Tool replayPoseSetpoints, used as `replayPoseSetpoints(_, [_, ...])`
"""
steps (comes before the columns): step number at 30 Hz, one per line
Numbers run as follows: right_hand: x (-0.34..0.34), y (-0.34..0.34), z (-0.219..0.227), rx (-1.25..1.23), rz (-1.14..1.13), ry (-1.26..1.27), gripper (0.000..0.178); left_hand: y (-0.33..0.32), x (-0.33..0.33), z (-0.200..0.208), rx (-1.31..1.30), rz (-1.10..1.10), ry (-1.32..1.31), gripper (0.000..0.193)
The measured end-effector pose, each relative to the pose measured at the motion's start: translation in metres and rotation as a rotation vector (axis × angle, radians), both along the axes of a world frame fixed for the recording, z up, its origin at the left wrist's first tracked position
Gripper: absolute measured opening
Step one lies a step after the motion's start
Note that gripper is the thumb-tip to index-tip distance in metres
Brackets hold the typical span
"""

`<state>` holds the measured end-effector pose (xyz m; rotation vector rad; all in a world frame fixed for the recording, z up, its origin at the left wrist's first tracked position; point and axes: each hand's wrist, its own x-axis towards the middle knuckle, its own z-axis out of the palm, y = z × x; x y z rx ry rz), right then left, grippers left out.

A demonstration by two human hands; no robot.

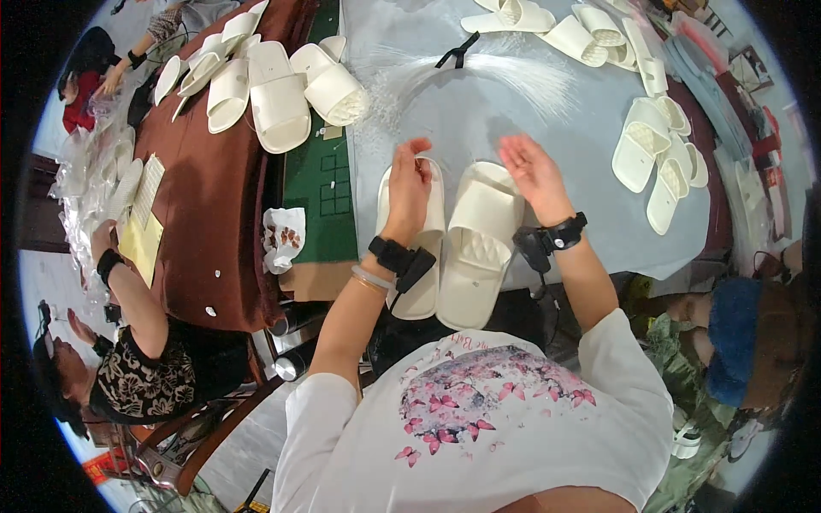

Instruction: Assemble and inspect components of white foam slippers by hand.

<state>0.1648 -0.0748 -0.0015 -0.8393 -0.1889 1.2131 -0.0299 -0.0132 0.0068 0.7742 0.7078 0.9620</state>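
Observation:
Two cream slippers lie side by side at the near edge of the grey-covered table, toes toward me. Above the left slipper (417,291) is my left hand (410,190), its fingers loosely extended with nothing visible in them. It hides much of that slipper's strap, and I cannot tell whether it touches. My right hand (535,175) stands open beside the heel end of the right slipper (472,286), fingers stretched out, holding nothing. Beyond both hands lies a bundle of clear thin plastic strands (522,73), bound in the middle with a black tie (459,51).
More cream slippers lie at the far left (280,103), far right (586,38) and right (643,141). A white paper (284,239) with small brown bits sits on the green mat (318,188). At left, a co-worker (141,368) sits at a brown-covered table (201,171).

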Motion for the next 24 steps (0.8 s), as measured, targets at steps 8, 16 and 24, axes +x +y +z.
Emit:
replayPoseSetpoints(8, [-0.026, -0.006, 0.04, 0.091, 0.081, -0.646, 0.015, -0.01, 0.006, 0.007, 0.284, -0.034, 0.277, 0.02])
replayPoseSetpoints(16, [-0.039, -0.013, 0.031, 0.01, 0.278, -0.782, 0.02, -0.015, -0.007, 0.004, 0.356, -0.162, 0.325, 0.016])
replayPoseSetpoints(24, [-0.038, -0.014, 0.02, 0.005, 0.361, -0.644, 0.02, -0.017, -0.005, 0.008, 0.34, -0.188, 0.312, 0.013])
